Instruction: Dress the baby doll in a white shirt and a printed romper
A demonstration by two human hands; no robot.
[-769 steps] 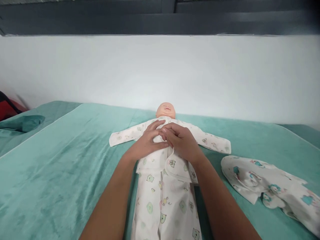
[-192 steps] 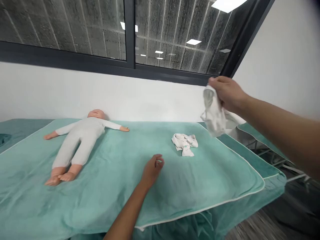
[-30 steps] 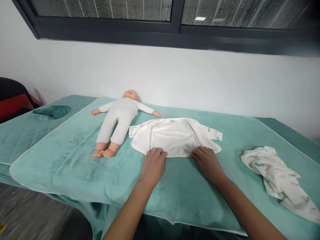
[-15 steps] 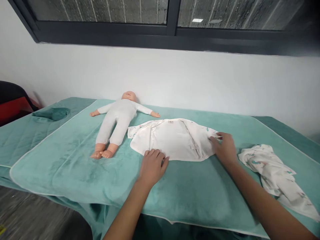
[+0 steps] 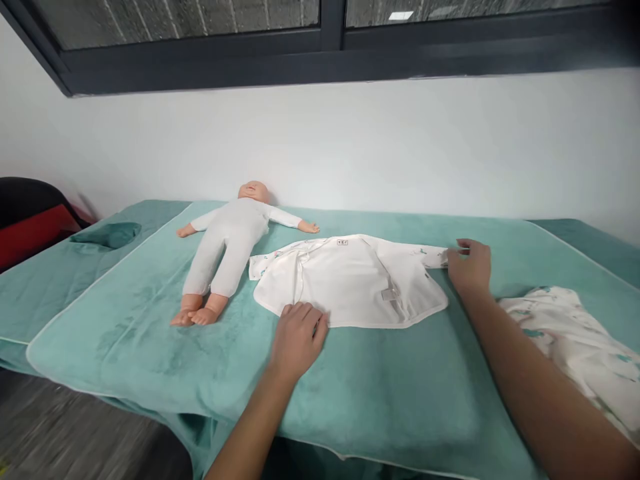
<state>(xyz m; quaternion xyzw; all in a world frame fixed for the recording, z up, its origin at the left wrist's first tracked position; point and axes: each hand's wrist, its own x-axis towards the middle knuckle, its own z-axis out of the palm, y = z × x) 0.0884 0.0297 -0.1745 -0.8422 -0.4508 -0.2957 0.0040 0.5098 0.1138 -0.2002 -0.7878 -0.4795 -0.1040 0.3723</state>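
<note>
Soft white baby shirt (image 5: pixel 350 283) lies opened flat mid-table on the plush teal towel (image 5: pixel 150 313). Left hand (image 5: pixel 297 340) rests flat, fingers loose, on its near hem; right hand (image 5: pixel 469 267) pinches the sleeve.

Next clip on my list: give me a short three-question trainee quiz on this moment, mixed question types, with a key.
1. True or false: the baby doll lies on top of the opened white baby top.
2. Which part of the baby top does the right hand touch? A) the hem B) the sleeve end C) the neck label
3. Fill in: the left hand rests at the top's near ____.

Key
1. False: the doll lies beside the top, on the teal towel.
2. B
3. hem; a crumpled patterned garment lies apart, by the right forearm.
</note>
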